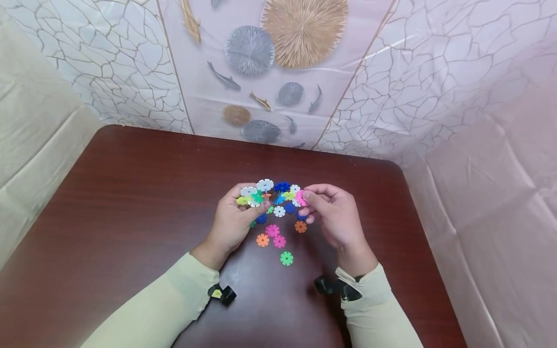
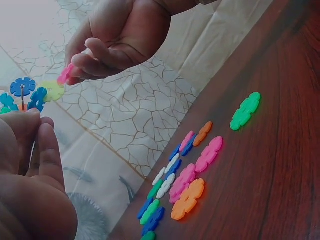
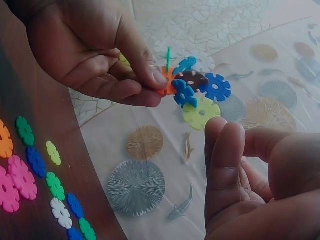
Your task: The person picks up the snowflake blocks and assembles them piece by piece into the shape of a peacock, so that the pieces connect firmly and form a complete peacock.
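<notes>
My left hand (image 1: pixel 230 212) holds up a cluster of joined, notched plastic discs, pinching an orange disc (image 3: pixel 166 84) between thumb and fingers. In the right wrist view, the cluster also has a brown disc (image 3: pixel 190 80), blue discs (image 3: pixel 217 87) and a yellow disc (image 3: pixel 202 117) at its near end. My right hand (image 1: pixel 337 212) pinches a pink notched disc (image 2: pixel 65 74) between thumb and fingertips. In the left wrist view, that pink disc lies right at the yellow disc's edge. The right hand's own fingers hide it in the right wrist view.
Loose notched discs lie on the dark wooden table (image 1: pixel 130 217) under and in front of the hands. Among them are a green disc (image 1: pixel 286 258), an orange disc (image 1: pixel 262 240) and pink discs (image 1: pixel 279 241). A patterned sheet (image 1: pixel 278 106) hangs behind the table.
</notes>
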The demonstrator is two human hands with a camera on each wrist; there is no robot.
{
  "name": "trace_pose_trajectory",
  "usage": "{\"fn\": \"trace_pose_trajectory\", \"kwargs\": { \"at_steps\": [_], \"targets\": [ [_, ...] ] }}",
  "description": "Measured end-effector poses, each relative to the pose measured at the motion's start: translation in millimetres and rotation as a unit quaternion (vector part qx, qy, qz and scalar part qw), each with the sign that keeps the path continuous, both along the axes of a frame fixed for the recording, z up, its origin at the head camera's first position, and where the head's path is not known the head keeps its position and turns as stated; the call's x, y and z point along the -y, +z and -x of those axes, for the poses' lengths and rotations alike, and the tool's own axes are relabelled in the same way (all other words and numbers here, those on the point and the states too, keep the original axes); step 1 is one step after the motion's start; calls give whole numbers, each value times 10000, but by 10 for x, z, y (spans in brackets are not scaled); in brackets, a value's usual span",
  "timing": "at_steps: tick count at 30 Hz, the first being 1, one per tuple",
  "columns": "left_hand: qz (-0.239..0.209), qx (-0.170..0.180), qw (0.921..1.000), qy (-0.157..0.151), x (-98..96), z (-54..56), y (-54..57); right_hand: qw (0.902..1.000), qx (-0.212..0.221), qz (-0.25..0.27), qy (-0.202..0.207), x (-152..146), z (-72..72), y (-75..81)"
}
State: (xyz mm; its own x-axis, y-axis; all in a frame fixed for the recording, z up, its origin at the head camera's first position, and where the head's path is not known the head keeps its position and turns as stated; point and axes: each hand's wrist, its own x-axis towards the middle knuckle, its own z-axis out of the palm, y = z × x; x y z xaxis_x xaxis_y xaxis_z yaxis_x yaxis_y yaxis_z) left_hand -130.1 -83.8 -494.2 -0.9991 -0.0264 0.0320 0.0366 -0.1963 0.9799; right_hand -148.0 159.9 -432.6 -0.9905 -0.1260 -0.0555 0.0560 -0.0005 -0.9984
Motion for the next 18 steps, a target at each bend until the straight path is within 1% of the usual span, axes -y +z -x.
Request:
{"fn": "trace_pose_trajectory", "kwargs": {
  "at_steps": [4,7,13,18],
  "targets": [
    [285,-53,9996,-16,10,9,-20,10000,-1,-91,16,7,1,-10],
    [450,-93,9989,-96,26,13,-27,9998,-24,-199,11,6,8,-10],
    [701,46,9971,-308,61,2,-34,9996,90,-270,91,-1,-9,-21],
    [918,-17,9954,-277,84,32,-35,9995,51,-285,87,35,-13,-40]
  ]
}}
